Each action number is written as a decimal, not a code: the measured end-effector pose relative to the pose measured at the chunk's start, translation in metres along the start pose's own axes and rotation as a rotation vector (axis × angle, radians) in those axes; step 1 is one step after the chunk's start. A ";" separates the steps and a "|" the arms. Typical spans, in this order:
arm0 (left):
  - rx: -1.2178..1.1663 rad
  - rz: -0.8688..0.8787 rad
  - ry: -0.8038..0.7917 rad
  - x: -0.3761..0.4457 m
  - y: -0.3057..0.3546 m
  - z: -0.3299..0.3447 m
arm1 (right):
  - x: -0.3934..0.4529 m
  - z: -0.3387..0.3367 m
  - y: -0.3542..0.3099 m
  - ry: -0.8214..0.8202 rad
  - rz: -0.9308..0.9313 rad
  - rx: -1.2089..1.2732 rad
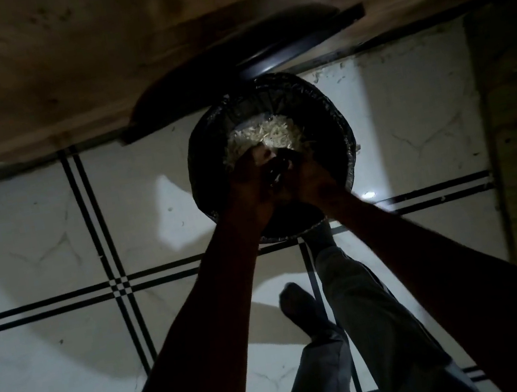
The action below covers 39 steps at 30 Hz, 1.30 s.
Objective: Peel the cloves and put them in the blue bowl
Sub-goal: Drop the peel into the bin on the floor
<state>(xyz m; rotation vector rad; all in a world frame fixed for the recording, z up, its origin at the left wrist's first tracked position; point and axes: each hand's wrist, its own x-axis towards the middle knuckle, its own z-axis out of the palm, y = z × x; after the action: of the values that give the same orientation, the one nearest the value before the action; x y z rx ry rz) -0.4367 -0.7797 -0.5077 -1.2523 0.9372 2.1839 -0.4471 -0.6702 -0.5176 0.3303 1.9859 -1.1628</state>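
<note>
Reaching down over a black-lined bin (337, 121), my left hand (251, 190) and right hand (311, 183) sit close together above its opening. Between them I hold a small dark object (275, 170); the light is too poor to identify it or to confirm any clove in my fingers. The fingers of both hands appear curled inward toward it, but the exact hold of each cannot be determined. Inside the bin, just beyond my fingertips, lies a pale heap of papery peelings (266, 138). The bin's lid (278, 55) stands raised behind it, against a brown wall (89, 53). The bin rests on a white tiled floor (34, 233) with dark double lines. My right foot (320, 238) is at the bin's near base; my left foot (299, 305) is farther back. The blue bowl is not in view.
</note>
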 end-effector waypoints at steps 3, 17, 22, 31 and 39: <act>0.000 0.000 0.112 -0.004 -0.003 0.002 | -0.004 -0.012 -0.017 0.215 -0.037 0.052; 0.241 -0.037 0.108 -0.095 0.005 0.085 | -0.086 -0.062 -0.021 0.274 -0.075 0.166; 0.682 0.132 0.013 -0.187 -0.011 0.125 | -0.196 -0.121 -0.037 0.480 -0.206 0.187; 1.403 0.639 -0.558 -0.412 -0.083 0.294 | -0.510 -0.259 0.010 1.039 -0.123 0.245; 1.674 0.663 -1.120 -0.559 -0.297 0.426 | -0.763 -0.325 0.147 1.462 0.064 0.439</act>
<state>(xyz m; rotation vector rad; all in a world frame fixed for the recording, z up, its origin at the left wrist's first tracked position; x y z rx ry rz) -0.2086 -0.2919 0.0328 1.0061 1.8825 1.0907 -0.0306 -0.2003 0.0435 1.8741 2.7526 -1.4608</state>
